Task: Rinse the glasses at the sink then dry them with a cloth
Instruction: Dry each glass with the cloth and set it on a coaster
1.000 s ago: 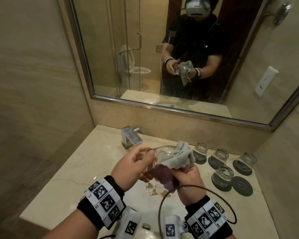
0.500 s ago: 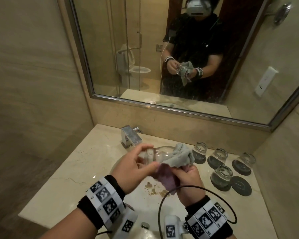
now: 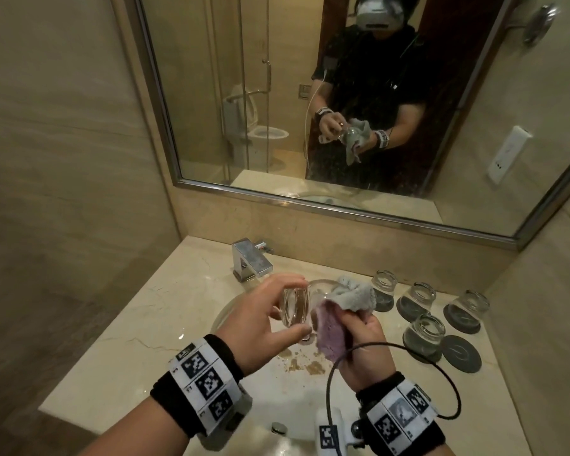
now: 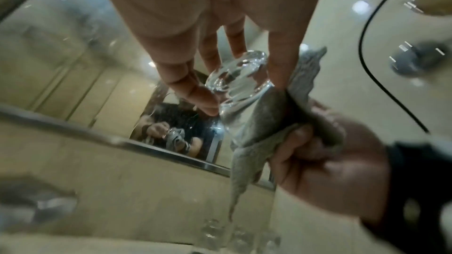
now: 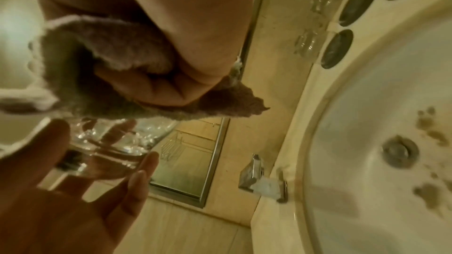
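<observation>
A clear glass [image 3: 298, 306] lies on its side above the sink basin [image 3: 226, 315], base toward me. My left hand [image 3: 270, 319] grips its thick base [image 4: 236, 76] between thumb and fingers. My right hand [image 3: 359, 337] clutches a grey and purple cloth [image 3: 343, 311] that is pushed against the glass's open end. In the right wrist view the cloth [image 5: 105, 69] is bunched in my curled fingers over the glass [image 5: 117, 140]. Several other glasses [image 3: 423, 334] stand upside down on the counter at the right.
A chrome faucet [image 3: 250, 260] stands behind the basin. Dark round coasters [image 3: 461, 353] lie under and beside the upturned glasses. Brown stains [image 3: 305, 365] mark the basin near the drain [image 5: 400, 153]. A wall mirror [image 3: 310, 93] rises behind; a beige wall closes the left.
My left hand has turned the glass so its base faces me, and shifted its grip to the base. The cloth stays at the glass's mouth in my right hand.
</observation>
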Available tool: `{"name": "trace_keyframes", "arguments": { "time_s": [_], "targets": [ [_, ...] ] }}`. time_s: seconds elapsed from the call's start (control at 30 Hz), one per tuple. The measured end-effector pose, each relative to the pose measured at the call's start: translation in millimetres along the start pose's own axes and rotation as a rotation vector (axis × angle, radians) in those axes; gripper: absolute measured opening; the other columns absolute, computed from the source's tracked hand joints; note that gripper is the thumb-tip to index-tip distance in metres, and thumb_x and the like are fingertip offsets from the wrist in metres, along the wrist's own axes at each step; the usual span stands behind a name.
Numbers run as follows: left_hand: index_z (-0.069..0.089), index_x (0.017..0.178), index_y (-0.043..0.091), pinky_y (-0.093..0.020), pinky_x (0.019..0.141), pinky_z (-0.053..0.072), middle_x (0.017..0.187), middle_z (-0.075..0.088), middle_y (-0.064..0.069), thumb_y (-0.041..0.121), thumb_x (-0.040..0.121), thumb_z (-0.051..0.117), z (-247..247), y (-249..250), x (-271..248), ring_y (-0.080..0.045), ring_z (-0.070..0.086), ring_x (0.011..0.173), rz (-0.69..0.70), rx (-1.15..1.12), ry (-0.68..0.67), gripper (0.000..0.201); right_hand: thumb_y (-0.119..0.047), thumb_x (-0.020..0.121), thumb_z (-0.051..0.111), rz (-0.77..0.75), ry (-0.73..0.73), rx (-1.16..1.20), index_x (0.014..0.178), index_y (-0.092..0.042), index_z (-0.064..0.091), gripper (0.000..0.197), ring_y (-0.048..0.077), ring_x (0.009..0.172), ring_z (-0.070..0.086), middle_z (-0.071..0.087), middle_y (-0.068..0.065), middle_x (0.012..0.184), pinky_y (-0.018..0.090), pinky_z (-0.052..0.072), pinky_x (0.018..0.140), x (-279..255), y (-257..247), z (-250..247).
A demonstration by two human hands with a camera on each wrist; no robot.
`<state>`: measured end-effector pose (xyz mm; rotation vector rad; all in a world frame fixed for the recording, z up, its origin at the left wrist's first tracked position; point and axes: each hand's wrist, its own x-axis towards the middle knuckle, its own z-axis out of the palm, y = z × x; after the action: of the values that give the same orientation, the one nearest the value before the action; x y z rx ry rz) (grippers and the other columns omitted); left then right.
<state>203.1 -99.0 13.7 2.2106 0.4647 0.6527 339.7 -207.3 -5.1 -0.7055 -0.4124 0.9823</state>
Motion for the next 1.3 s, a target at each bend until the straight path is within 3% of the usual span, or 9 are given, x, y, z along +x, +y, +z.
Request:
{"name": "trace_keyframes", "arguments": {
  "time_s": [0.17,0.23,0.37,0.47,0.57,0.73,0.97,1.13,1.3],
  "targets": [
    [0.056,0.123,0.018,-0.045,0.070,0.056,0.098,0.066,0.001,0.062,0.070,0.065,3,-1,8,-0.020,0.068,0.066,-0.495,-0.547,0.047,0.070,-0.042,0.036,0.095,-0.050,-0.031,-0.199,0.082,-0.015,0.078,0.055,0.025,0.079,0.073,0.075,0.013,0.085,0.034,0.058,0.066,-1,1,4],
    [0.059,0.119,0.024,-0.048,0.076,0.058,0.098,0.067,0.002,0.063,0.069,0.072,2,-2,4,-0.024,0.069,0.074,-0.390,-0.432,0.073,0.065,-0.041,0.035,0.096,-0.051,-0.024,-0.194,0.081,-0.015,0.079,0.056,0.024,0.079,0.072,0.075,0.012,0.085,0.032,0.058,0.066,0,2,3],
    [0.051,0.127,0.036,-0.024,0.085,0.053,0.122,0.055,0.021,0.051,0.073,0.065,-2,-4,-4,-0.003,0.059,0.104,0.059,0.054,0.038,0.057,-0.034,0.029,0.098,-0.004,-0.001,-0.020,0.081,-0.016,0.079,0.058,0.025,0.079,0.072,0.075,0.012,0.087,0.036,0.059,0.065,2,4,0],
    [0.046,0.131,0.038,-0.033,0.077,0.057,0.122,0.055,0.020,0.072,0.063,0.064,-1,-3,-2,-0.008,0.066,0.087,-0.211,-0.177,0.031,0.078,-0.037,0.029,0.097,0.005,-0.033,-0.118,0.081,-0.011,0.078,0.061,0.025,0.074,0.072,0.074,0.015,0.084,0.034,0.059,0.061,0,3,1],
    [0.056,0.122,0.020,-0.044,0.067,0.058,0.108,0.065,-0.004,0.069,0.061,0.073,3,-5,3,-0.020,0.068,0.066,-0.463,-0.549,0.035,0.080,-0.038,0.036,0.096,-0.018,-0.013,-0.224,0.086,-0.009,0.077,0.061,0.030,0.079,0.072,0.074,0.020,0.089,0.035,0.059,0.065,-1,5,2],
    [0.050,0.127,0.036,-0.022,0.088,0.051,0.128,0.055,0.017,0.046,0.076,0.068,-2,-7,-4,-0.002,0.058,0.110,0.052,0.014,0.010,0.056,-0.036,0.031,0.097,0.032,-0.039,-0.128,0.083,-0.014,0.078,0.060,0.027,0.079,0.071,0.074,0.015,0.087,0.042,0.059,0.073,1,3,-5],
    [0.055,0.119,0.024,-0.024,0.053,0.051,0.112,0.065,-0.004,0.051,0.075,0.066,2,2,4,-0.007,0.065,0.060,-0.344,-0.530,0.017,0.053,-0.024,0.048,0.092,0.015,-0.089,-0.278,0.087,-0.004,0.075,0.048,0.023,0.068,0.071,0.074,0.014,0.078,0.037,0.059,0.061,-4,0,1],
    [0.050,0.129,0.032,-0.014,0.095,0.042,0.132,0.052,0.016,0.044,0.081,0.065,0,-7,-5,-0.001,0.051,0.121,0.095,0.012,-0.039,0.052,-0.026,0.039,0.096,0.118,-0.106,-0.100,0.089,-0.005,0.075,0.058,0.035,0.078,0.069,0.070,0.024,0.089,0.052,0.058,0.068,-3,2,-7],
    [0.052,0.128,0.033,-0.018,0.087,0.047,0.131,0.053,0.020,0.039,0.079,0.068,1,-15,-6,-0.004,0.055,0.116,0.073,-0.071,0.012,0.052,-0.036,0.052,0.090,0.146,-0.152,-0.362,0.089,0.000,0.074,0.054,0.033,0.082,0.067,0.069,0.023,0.088,0.038,0.058,0.073,1,-6,-8]
  ]
}}
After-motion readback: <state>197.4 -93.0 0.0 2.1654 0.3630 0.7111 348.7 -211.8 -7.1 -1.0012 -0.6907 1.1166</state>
